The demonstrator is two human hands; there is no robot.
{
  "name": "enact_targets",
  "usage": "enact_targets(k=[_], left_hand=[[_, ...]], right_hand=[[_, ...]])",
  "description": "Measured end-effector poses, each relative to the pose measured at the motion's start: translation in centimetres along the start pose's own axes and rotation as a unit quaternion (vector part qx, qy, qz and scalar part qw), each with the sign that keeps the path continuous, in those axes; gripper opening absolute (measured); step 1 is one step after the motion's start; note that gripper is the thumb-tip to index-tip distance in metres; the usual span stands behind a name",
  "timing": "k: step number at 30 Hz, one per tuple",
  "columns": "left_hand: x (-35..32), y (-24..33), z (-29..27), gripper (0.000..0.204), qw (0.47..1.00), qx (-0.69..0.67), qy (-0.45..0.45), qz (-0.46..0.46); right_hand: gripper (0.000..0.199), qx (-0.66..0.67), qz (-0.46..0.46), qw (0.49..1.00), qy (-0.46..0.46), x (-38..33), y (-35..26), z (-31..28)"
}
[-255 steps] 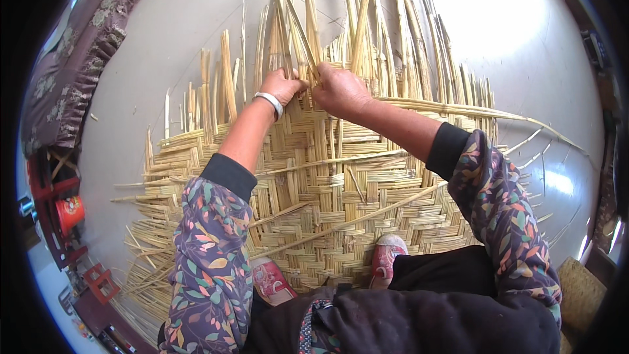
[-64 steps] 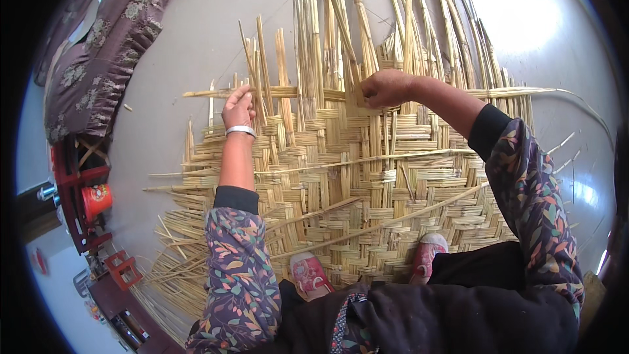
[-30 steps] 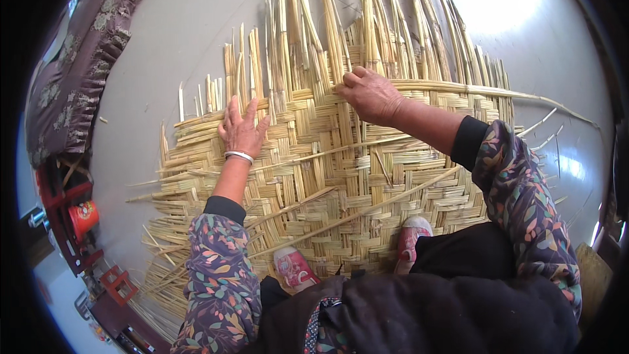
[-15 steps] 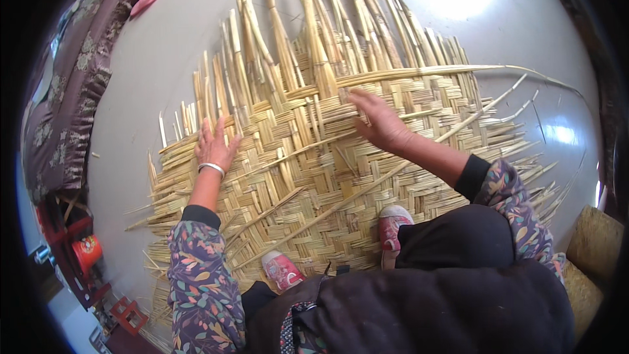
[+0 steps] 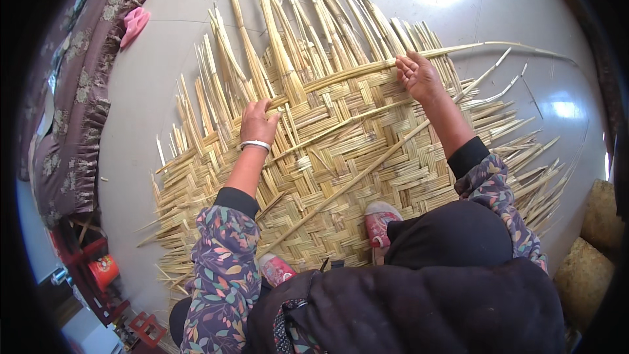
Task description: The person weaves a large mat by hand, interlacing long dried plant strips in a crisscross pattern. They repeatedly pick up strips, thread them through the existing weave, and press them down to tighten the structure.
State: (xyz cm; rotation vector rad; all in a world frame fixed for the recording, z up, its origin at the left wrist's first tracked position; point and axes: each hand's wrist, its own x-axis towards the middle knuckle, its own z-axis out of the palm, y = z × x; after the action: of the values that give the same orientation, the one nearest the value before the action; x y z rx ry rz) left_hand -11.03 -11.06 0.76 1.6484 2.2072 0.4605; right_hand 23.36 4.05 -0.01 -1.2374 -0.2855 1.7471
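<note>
A large mat woven from split straw-coloured reeds (image 5: pixel 409 180) spreads on the floor under my feet. Long unwoven reed ends (image 5: pixel 278 52) stick out from its far side. Across their base runs a bundle of thin reed strips (image 5: pixel 354 75), its tail reaching past the mat's right side. My left hand (image 5: pixel 259 121) rests near the left part of this bundle, fingers bent and thumb apart. Close to the bundle's right part is my right hand (image 5: pixel 419 77), palm turned inward, fingers loosely curled and apart, with nothing visible in them. A loose reed (image 5: pixel 341 191) lies slantwise over the weave.
My two pink shoes (image 5: pixel 380 219) stand on the mat's near part. Pale floor (image 5: pixel 128 177) surrounds it. At left are a ruffled dark cover (image 5: pixel 82 85), a pink cloth (image 5: pixel 135 25) and a red container (image 5: pixel 103 270). Brownish blocks (image 5: pixel 583 275) stand at lower right.
My left hand has moved right along the mat's far part. My right hand has gone right and farther out, its palm turning inward. The view has shifted slightly.
</note>
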Motion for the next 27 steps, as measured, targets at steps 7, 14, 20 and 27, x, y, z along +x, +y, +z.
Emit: enact_targets(k=[7, 14, 20, 27], left_hand=[[0.7, -0.6, 0.5, 0.047, 0.996, -0.032, -0.019, -0.083], [1.8, 0.6, 0.0, 0.061, 0.993, -0.040, -0.058, -0.093], [1.2, 2.0, -0.3, 0.068, 0.992, 0.051, -0.062, -0.101], [1.4, 1.0, 0.4, 0.062, 0.995, 0.020, -0.060, -0.072]], right_hand=[[0.022, -0.156, -0.064, 0.984, 0.052, -0.9, -1.0, -0.2], [0.024, 0.008, -0.026, 0.996, 0.082, 2.3, -2.4, -1.9], [0.015, 0.032, -0.024, 0.999, -0.011, 2.4, -2.5, -1.6], [0.016, -0.260, -0.114, 0.956, 0.068, 2.6, -2.9, -1.1]])
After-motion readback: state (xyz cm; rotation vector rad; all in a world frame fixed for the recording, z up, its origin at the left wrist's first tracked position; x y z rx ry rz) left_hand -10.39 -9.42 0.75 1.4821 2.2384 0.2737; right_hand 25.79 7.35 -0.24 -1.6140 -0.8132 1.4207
